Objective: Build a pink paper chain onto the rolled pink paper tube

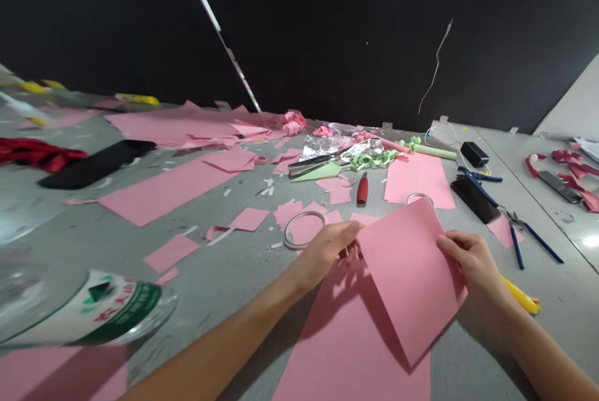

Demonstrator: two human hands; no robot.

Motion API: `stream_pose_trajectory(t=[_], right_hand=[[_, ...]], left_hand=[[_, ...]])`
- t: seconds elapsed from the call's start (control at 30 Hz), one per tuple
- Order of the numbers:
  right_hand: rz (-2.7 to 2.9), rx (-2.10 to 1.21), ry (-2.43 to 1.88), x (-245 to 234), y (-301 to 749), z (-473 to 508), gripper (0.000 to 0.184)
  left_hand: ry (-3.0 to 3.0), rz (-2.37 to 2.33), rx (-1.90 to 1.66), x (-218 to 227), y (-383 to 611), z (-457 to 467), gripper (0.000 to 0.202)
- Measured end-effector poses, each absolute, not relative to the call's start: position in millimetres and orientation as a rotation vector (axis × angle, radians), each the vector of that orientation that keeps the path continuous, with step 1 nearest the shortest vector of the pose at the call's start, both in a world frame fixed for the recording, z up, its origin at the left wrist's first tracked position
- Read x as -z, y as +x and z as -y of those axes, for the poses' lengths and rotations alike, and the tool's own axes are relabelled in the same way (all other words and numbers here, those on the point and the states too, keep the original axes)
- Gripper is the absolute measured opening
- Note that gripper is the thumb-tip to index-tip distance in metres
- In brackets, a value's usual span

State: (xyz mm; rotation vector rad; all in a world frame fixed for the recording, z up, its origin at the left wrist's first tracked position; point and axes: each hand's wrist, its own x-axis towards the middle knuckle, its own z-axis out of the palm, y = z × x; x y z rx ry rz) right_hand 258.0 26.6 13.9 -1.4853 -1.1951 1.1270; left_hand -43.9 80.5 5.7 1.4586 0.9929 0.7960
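A pink sheet of paper (412, 276) is held up at a tilt between my two hands. My left hand (330, 245) pinches its upper left corner, with fingers curled beneath. On the right edge, my right hand (472, 260) grips it with the thumb on top. Below lies a longer pink paper strip (346, 338), partly in the held sheet's shadow. Just left of my left hand rests a ring-shaped roll (304, 229) on pink scraps. A second ring (420, 196) shows partly behind the held sheet.
A plastic bottle (103, 307) lies at the left. Blue-handled pliers (533, 236), a phone (475, 199) and a yellow object (521, 295) are at the right. Scissors (318, 161), a red handle-like piece (362, 190) and green paper curls (372, 159) sit toward the black wall (327, 33).
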Motion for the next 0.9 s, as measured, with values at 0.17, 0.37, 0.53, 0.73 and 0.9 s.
stream_pose_trajectory(t=[0.17, 0.37, 0.53, 0.73, 0.9], right_hand=[[1.058, -1.201, -1.441, -3.8, 248.3, -20.2, 0.050], [1.060, -1.384, -1.370, -7.3, 245.1, -18.1, 0.053], [1.100, -1.452, -1.348, -7.4, 242.4, -15.1, 0.052], [1.111, -1.311, -1.353, -3.2, 241.7, -19.3, 0.058], [1.224, -1.270, -1.362, -2.3, 244.4, -22.2, 0.061]], left_hand=[[1.323, -0.982, -0.803, 2.8, -26.6, -65.2, 0.054], [1.366, -0.983, -0.757, 3.8, -28.6, -63.3, 0.051], [1.442, -0.950, -0.714, 6.0, -28.8, -63.3, 0.051], [1.484, -0.987, -0.665, 8.6, -31.3, -67.0, 0.050], [1.623, -1.030, -0.574, -1.9, -42.3, -74.8, 0.045]])
